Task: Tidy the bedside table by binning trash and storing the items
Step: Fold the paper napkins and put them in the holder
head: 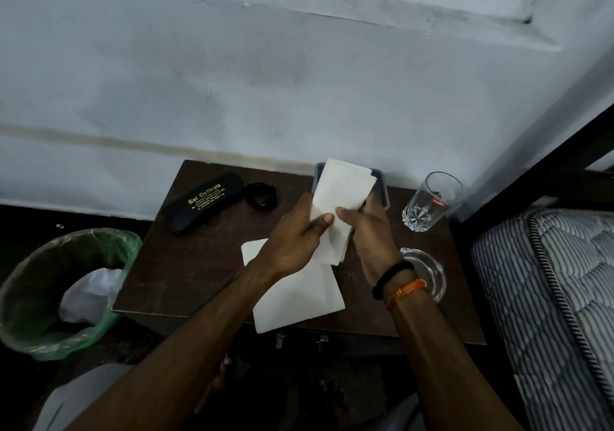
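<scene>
Both hands hold a folded white tissue (342,194) above the dark bedside table (186,274). My left hand (295,234) pinches its left edge with thumb on top. My right hand (368,227) grips its right side from below. A second white tissue (299,297) lies flat on the table under my left forearm. A grey tray (383,188) sits behind the held tissue, mostly hidden. A black spectacle case (202,201) lies at the table's back left, with a small black round object (260,195) beside it.
A clear drinking glass (428,203) stands at the back right and a glass ashtray (428,271) sits by my right wrist. A bin with a green liner (63,291) stands on the floor left of the table. A striped mattress (545,297) borders the right.
</scene>
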`<move>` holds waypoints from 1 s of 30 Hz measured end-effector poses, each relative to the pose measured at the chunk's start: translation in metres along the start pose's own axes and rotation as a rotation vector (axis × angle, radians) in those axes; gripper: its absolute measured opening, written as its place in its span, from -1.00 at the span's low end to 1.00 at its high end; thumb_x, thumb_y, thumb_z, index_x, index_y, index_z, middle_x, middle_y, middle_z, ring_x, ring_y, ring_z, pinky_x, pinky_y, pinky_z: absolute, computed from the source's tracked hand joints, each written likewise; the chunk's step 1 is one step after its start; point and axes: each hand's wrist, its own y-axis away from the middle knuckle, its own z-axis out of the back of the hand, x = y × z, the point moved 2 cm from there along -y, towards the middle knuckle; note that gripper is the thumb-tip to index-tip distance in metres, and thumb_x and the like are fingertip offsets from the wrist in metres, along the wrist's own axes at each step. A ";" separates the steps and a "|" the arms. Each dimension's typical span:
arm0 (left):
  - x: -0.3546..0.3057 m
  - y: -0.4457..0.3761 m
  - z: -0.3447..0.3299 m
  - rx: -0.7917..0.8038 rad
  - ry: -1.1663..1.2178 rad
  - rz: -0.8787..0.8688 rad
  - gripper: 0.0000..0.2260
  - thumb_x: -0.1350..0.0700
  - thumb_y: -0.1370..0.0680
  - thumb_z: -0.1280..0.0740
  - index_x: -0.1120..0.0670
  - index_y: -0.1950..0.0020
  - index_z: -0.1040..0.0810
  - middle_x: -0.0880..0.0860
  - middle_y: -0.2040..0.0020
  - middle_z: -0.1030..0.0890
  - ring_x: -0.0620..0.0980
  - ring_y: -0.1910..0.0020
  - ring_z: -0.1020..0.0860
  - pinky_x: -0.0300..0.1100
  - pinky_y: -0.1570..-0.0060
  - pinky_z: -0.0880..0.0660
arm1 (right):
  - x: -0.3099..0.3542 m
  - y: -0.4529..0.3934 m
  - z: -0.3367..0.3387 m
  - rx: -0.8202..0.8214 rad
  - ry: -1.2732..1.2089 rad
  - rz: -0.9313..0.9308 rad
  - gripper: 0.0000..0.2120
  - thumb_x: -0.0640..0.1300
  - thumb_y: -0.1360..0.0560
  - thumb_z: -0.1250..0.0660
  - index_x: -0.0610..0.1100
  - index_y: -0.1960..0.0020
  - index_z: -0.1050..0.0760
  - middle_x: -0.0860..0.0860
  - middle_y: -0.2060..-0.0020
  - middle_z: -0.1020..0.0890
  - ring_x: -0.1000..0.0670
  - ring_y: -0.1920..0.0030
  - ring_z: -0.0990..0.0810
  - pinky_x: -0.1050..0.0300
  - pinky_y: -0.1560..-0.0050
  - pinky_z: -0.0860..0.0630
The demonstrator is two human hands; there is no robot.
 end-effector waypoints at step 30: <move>-0.040 -0.058 0.015 -0.225 -0.045 -0.213 -0.84 0.03 -0.53 -0.44 0.04 -0.06 -0.60 -0.05 0.06 -0.70 -0.12 0.09 -0.66 -0.11 0.12 -0.65 | 0.028 -0.043 0.040 -0.097 0.529 0.325 -0.75 -0.19 -0.46 -0.48 -0.20 -0.13 -0.63 -0.10 0.03 -0.72 -0.12 0.01 -0.70 -0.18 -0.05 -0.62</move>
